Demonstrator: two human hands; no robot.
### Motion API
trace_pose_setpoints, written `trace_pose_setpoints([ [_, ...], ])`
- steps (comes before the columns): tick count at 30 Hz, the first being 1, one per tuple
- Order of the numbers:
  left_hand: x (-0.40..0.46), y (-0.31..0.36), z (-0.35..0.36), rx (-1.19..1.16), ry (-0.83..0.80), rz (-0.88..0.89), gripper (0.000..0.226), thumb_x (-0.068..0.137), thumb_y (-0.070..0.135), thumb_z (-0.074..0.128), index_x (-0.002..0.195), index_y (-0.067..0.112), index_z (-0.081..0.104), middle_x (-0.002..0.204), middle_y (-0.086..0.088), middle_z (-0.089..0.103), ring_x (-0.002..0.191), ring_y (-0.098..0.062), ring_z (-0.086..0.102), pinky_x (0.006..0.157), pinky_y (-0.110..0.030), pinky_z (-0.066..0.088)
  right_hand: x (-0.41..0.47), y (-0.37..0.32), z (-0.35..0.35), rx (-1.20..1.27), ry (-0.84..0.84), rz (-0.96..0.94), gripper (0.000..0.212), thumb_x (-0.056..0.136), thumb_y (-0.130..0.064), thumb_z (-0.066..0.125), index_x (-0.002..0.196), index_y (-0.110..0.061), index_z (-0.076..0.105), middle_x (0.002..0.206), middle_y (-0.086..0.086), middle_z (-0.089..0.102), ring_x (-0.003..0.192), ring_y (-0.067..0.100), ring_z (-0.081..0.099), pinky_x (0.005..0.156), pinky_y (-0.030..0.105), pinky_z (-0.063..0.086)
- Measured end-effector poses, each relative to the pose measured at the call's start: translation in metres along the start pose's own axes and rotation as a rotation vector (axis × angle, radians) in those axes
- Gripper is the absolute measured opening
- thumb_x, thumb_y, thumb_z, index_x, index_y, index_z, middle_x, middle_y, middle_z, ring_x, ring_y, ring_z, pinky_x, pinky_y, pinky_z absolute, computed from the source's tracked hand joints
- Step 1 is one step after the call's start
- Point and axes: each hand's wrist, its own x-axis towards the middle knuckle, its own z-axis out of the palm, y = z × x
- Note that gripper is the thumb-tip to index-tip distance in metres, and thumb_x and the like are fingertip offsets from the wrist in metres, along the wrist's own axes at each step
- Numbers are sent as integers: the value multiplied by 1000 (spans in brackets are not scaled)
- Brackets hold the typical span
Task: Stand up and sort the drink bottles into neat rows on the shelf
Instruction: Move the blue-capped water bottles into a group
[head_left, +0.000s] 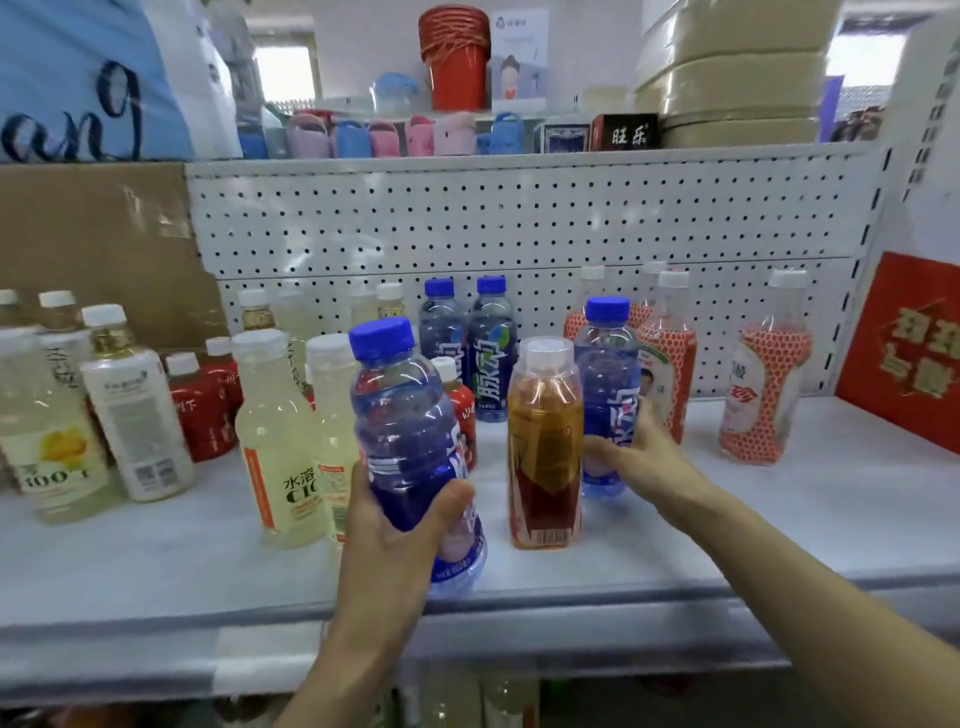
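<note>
We're gripping one blue bottle (415, 447) in our left hand (387, 525) at centre frame and our right hand (641, 452) is wrapping another blue bottle (607, 384) behind the amber tea bottle (544, 447), so next we're probably lining both up behind the two blue ones (467, 348) at the shelf's (779, 519) back.
</note>
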Motion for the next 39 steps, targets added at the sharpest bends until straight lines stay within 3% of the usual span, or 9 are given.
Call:
trace_pose_setpoints([
  [2, 0, 1, 0, 6, 0, 4, 68, 60, 46, 72, 123, 27, 55, 102, 14, 68, 86, 10, 64, 70, -12, 44, -11, -3, 7, -3, 265, -145, 53, 90, -40, 62, 134, -26, 36, 127, 1, 52, 120, 21, 53, 102, 46, 47],
  [4, 0, 0, 2, 6, -5, 4, 69, 60, 47, 73, 123, 30, 53, 104, 15, 68, 88, 9, 63, 74, -15, 44, -37, -12, 20, 18, 413, -330, 56, 86, -57, 54, 130, -27, 39, 124, -1, 50, 115, 15, 52, 96, 35, 49],
  [7, 1, -5, 6, 3, -11, 14, 69, 62, 47, 75, 125, 32, 51, 109, 15, 67, 94, 6, 64, 77, -17, 46, -61, -26, 43, -9, 152, -324, 79, 71, -65, 68, 134, -35, 32, 117, -14, 53, 105, 0, 55, 85, 18, 46],
  [10, -1, -10, 13, 27, -26, 17, 71, 65, 45, 75, 130, 30, 49, 116, 11, 65, 102, 0, 63, 74, -11, 49, -55, -23, 56, -100, 4, -221, 83, 72, -44, 81, 136, -34, 30, 114, -23, 49, 106, -3, 53, 82, 9, 41],
  [15, 1, -8, 25, 64, -102, -8, 61, 73, 34, 77, 121, 43, 42, 114, 19, 60, 97, 10, 59, 65, -2, 46, -64, -14, 33, -111, 70, -213, 67, 77, -31, 80, 124, -34, 33, 107, -26, 48, 96, -7, 54, 70, 9, 44],
  [21, 33, -12, 62, 74, -146, -55, 64, 83, 20, 76, 131, 31, 34, 119, 11, 57, 102, 0, 57, 77, -16, 43, -72, -6, -15, -73, 237, -170, 64, 76, -25, 80, 123, -23, 36, 104, -18, 50, 92, 0, 54, 70, 16, 41],
  [28, 93, -33, 98, 216, -144, -148, 67, 82, 15, 77, 126, 27, 28, 129, -4, 53, 120, -23, 53, 105, -47, 43, -53, -10, -22, -9, 151, -106, 72, 66, -36, 82, 121, -26, 37, 104, -14, 53, 92, 4, 56, 65, 16, 41],
  [31, 103, -39, 103, 273, -139, -112, 63, 83, 19, 77, 120, 30, 27, 131, -2, 51, 122, -23, 51, 106, -48, 43, -43, -8, -17, 52, 144, -107, 76, 64, -36, 83, 124, -26, 37, 107, -10, 57, 95, 6, 58, 67, 17, 43],
  [39, 101, -42, 98, 309, -139, -29, 84, 83, 16, 76, 147, 29, 23, 145, 1, 43, 134, -22, 44, 111, -51, 39, -10, -5, 7, 21, 117, -128, 72, 74, -27, 84, 122, -30, 31, 109, -11, 57, 97, 1, 57, 81, 27, 46],
])
